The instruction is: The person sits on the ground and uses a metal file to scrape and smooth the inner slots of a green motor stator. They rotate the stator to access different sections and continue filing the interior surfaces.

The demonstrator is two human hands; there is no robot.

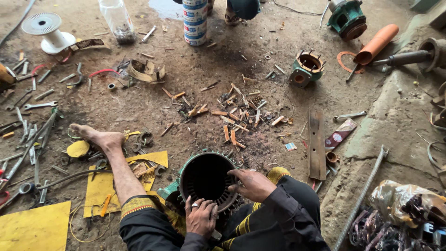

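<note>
**A floor-level motor repair workshop**

Bare dirt floor [195, 79] strewn with spanners [39, 105], a wire spool [46, 30], green motor housings [305, 69], cut wooden slivers [232, 118] and yellow insulating sheets [35, 227]; work happens seated on the ground.

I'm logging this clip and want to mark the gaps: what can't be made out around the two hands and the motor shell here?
Head view only:
- Motor shell: its lower rim is hidden by the left hand and the person's dark clothing.
- Inside of the shell: too dark to read the slots deep down.
- Right hand: fingertips curl over the rim; whether they pinch anything is unclear.
- Left hand: palm side hidden.
- Person standing at the top edge: cut off above the feet.
</note>
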